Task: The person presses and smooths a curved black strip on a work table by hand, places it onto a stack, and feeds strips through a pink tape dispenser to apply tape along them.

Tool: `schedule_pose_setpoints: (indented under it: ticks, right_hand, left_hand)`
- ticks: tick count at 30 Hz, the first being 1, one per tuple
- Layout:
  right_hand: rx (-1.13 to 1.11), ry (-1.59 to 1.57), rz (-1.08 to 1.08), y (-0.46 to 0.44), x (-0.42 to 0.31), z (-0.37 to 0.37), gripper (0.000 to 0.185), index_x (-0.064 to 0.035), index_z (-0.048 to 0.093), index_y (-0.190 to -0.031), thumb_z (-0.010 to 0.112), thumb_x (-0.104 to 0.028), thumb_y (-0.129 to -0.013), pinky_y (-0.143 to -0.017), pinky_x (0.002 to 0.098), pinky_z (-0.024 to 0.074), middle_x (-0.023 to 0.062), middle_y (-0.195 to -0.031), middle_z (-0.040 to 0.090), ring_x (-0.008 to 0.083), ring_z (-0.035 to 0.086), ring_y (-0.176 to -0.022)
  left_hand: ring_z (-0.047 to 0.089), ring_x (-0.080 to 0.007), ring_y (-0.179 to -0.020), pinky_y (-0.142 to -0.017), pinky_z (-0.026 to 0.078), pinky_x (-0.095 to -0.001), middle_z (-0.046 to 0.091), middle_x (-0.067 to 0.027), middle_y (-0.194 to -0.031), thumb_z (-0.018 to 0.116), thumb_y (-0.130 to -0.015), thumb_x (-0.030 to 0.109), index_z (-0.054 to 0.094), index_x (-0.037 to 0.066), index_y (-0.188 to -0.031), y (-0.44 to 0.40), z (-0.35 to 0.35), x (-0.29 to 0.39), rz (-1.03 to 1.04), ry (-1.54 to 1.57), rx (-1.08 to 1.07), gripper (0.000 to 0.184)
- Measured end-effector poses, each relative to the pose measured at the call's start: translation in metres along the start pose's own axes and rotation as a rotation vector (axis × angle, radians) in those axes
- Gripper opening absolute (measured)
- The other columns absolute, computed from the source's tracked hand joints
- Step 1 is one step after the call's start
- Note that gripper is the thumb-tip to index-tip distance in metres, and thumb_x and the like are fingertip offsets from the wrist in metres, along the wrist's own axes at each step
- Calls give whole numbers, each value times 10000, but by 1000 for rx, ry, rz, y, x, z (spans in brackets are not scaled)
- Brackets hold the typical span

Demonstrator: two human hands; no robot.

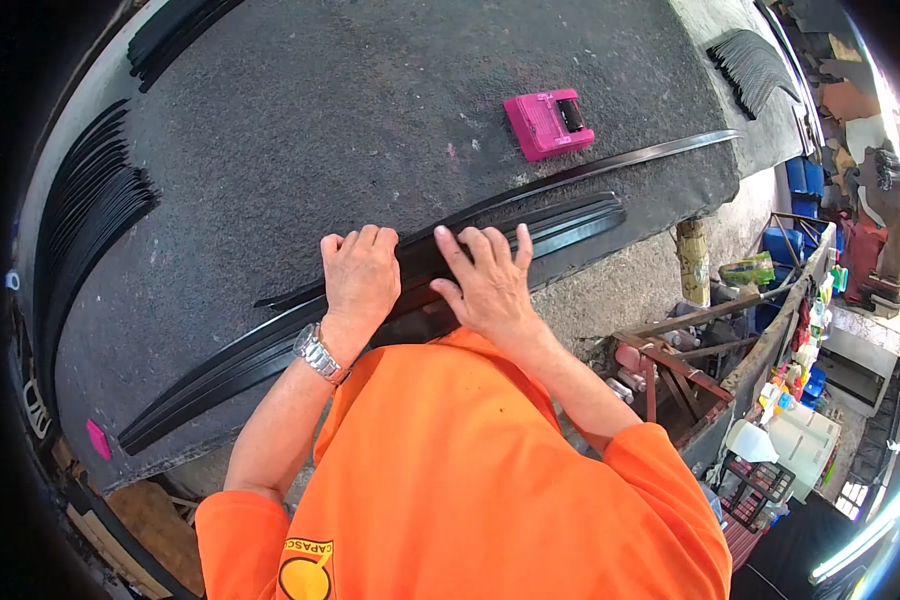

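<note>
Several long black strips (570,222) lie side by side along the front edge of a dark, rough table (370,110). My left hand (362,275), with a metal watch on the wrist, is on the strips near their middle, its fingers curled together; what they hold, if anything, is hidden. To its right, my right hand (485,275) rests on the strips with its fingers spread. One longer, thinner strip (660,150) runs just behind the others and reaches out to the right. Behind it sits a pink box (548,125) with a black roll.
Bundles of black strips lie at the left (90,200), at the top left (175,40) and at the top right (753,68). A small pink piece (98,440) is at the lower left corner. A rusty metal frame (700,370) and a white jug (751,442) stand at the right.
</note>
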State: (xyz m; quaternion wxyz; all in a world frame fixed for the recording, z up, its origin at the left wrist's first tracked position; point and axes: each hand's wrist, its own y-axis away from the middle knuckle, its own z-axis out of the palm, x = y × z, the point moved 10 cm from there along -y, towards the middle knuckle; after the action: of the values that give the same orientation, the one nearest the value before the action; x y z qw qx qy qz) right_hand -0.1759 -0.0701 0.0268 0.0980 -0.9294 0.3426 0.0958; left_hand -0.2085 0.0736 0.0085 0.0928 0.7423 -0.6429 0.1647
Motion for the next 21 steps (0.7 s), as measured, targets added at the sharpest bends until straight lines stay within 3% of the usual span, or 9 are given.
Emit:
schedule_pose_setpoints:
  ticks: [11, 21]
  right_hand:
    - [-8, 22, 61, 4, 10, 2, 725, -140, 499, -1526, 732, -427, -902, -1145, 705, 209, 77, -1276, 497, 305, 469, -1261]
    - [37, 112, 215, 7, 65, -15, 712, -105, 525, -1496, 741, -412, -892, -1149, 692, 209, 88, -1287, 500, 310, 476, -1258]
  left_hand:
    - [646, -234, -914, -880, 395, -423, 657, -38, -937, 710, -862, 100, 667, 114, -989, -1, 0, 1, 4, -13, -22, 135]
    - [649, -233, -902, -864, 391, -419, 663, -39, -920, 708, -866, 99, 667, 110, -977, -2, -2, 0, -4, 24, 3, 119]
